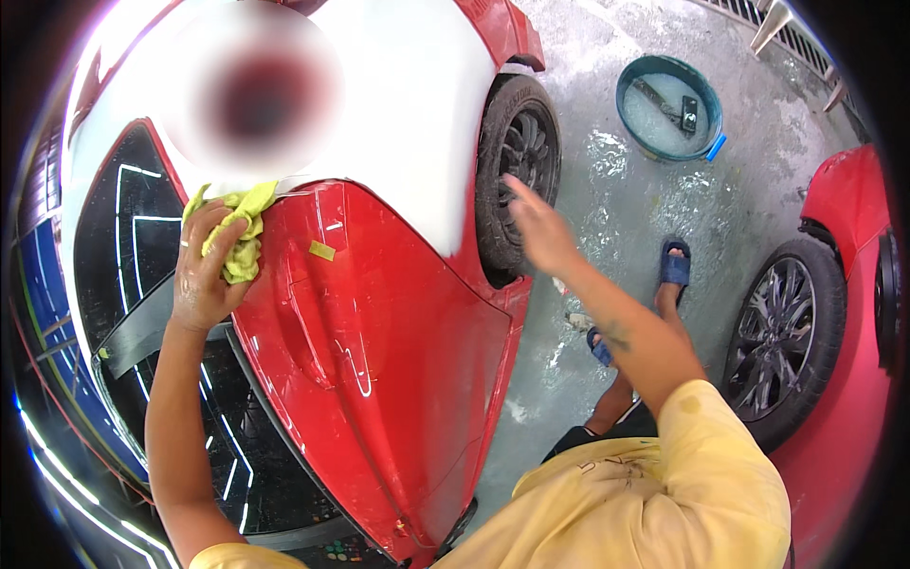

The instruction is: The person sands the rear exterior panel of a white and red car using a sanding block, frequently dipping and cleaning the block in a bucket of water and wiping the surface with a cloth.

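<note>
My left hand [204,270] is closed around a crumpled yellow-green cloth [248,211]. It presses the cloth against the car's bodywork, where the red door [379,313] meets the white panel [398,114], beside the dark side window [128,213]. My right hand [542,232] hangs in the air near the car's black wheel [519,166], with nothing visible in it. Its fingers point toward the wheel, at least one stretched out. A small yellow piece [322,250] sits on the red door, right of the cloth. Below it is the red door handle [308,327].
A teal tub [621,100] of cloudy water stands on the wet concrete floor [588,190], with a dark long-handled tool [659,100] in it. Another red car with a dark wheel [782,327] is close on my right. My feet wear blue slippers [675,267].
</note>
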`<state>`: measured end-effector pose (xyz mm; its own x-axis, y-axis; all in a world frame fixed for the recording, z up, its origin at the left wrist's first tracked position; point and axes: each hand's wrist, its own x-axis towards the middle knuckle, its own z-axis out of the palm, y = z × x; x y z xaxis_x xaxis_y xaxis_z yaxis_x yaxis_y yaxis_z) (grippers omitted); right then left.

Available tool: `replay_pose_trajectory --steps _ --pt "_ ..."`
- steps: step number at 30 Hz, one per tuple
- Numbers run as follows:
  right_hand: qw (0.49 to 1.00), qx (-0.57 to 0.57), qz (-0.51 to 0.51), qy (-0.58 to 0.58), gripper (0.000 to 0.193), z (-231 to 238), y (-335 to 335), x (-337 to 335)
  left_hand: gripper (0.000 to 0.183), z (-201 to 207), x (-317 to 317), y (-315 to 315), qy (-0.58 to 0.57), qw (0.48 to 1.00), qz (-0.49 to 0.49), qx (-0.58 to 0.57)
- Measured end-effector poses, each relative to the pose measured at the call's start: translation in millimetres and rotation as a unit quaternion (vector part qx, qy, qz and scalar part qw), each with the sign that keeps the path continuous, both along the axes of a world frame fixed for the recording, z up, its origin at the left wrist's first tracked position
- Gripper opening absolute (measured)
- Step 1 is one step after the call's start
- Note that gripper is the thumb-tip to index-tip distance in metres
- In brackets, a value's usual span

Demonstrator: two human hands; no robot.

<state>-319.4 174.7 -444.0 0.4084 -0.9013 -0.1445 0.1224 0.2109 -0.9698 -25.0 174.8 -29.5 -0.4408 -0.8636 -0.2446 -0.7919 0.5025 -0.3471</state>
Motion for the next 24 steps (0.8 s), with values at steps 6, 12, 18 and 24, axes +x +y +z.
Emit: replay_pose_trajectory --steps 6,12,18,24 --pt "0.943 -0.310 -0.073 0.097 0.066 30 20 130 0.065 -23 16 -22 -0.039 0.997 -0.055 -0.023" --pt "0.920 -0.382 -0.002 0.088 0.073 -55 82 142 0.062 -41 20 -26 -0.046 0.995 -0.051 -0.071" --pt "0.894 -0.441 -0.050 0.063 0.060 39 -49 154 0.061 -41 21 -29 -0.054 0.994 -0.069 -0.069" --pt "0.888 -0.443 0.060 0.108 0.066 -61 45 122 0.065 -40 23 -32 -0.052 0.994 -0.071 -0.063"
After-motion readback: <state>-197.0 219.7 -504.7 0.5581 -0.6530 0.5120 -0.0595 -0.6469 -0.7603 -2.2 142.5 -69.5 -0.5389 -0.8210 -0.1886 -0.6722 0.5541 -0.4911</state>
